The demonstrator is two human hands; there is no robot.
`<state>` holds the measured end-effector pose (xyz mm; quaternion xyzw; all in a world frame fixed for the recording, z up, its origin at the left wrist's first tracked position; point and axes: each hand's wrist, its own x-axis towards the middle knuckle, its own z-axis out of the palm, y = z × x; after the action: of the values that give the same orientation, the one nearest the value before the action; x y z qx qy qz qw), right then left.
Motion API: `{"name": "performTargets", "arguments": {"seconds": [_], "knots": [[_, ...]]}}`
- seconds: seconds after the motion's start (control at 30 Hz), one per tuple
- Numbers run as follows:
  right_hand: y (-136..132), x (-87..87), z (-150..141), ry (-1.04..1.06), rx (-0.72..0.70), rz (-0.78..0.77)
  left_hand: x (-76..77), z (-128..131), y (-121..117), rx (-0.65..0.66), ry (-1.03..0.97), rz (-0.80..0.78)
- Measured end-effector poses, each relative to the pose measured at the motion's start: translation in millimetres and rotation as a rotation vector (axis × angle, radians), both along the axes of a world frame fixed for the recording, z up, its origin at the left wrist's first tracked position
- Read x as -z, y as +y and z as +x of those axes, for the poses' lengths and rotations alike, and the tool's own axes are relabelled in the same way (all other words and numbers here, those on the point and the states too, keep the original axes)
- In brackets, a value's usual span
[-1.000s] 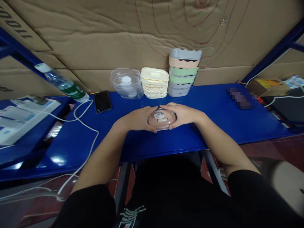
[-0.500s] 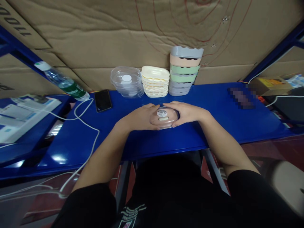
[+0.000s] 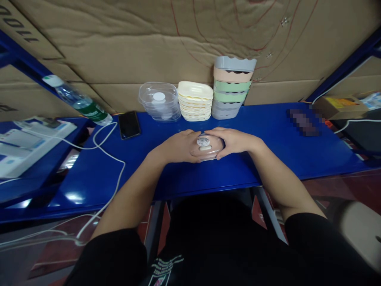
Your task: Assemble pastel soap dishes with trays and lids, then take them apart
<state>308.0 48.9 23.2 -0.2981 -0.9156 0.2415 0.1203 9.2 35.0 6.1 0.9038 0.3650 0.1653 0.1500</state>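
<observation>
Between my two hands is a small pink soap box (image 3: 208,153) with a clear lid and a round white label on top. My left hand (image 3: 181,147) wraps its left side, and my right hand (image 3: 235,140) grips the right side with the thumb at the near edge. Both hands are closed on it, close above the table or resting there; I cannot tell which. Beyond them stand a stack of clear lids (image 3: 157,104), a stack of cream scalloped trays (image 3: 195,104) and a taller stack of grey, green and peach scalloped boxes (image 3: 231,89).
A black phone (image 3: 129,125) lies on the blue table (image 3: 285,155) at the left, beside a white cable (image 3: 119,161). A water bottle (image 3: 80,102) leans behind it. Cardboard (image 3: 133,47) walls the back. A small carton (image 3: 345,107) stands at the far right.
Almost nothing differs. Both hands keep their hold on the soap box, and the view has shifted very slightly.
</observation>
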Motion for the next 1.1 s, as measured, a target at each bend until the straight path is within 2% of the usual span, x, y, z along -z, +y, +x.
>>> {"name": "performTargets", "arguments": {"seconds": [0.27, 0.37, 0.5, 0.63, 0.77, 0.87, 1.1], "knots": [[4, 11.5, 1, 0.019, -0.032, -0.029, 3.9, 5, -3, -0.047, 0.007, 0.018], [1, 18.1, -7, -0.009, 0.007, -0.041, 3.3, 6, -4, -0.071, 0.073, 0.009], [-3, 20.7, -16, -0.034, 0.041, -0.025, 3.6, 5, -1, -0.052, 0.020, 0.003], [-3, 18.0, -18, -0.018, 0.031, -0.002, -7.6, 7, 0, -0.025, 0.034, -0.056], [-2, 15.0, -21, -0.025, 0.059, -0.007, -26.8, 11, -6, -0.064, 0.165, -0.166], [-3, 13.2, -23, -0.053, 0.076, -0.011, -32.4, 11, -8, -0.092, 0.232, -0.214], [-4, 14.3, -23, -0.086, 0.096, 0.021, -11.9, 1, 4, -0.114, 0.110, -0.249]]}}
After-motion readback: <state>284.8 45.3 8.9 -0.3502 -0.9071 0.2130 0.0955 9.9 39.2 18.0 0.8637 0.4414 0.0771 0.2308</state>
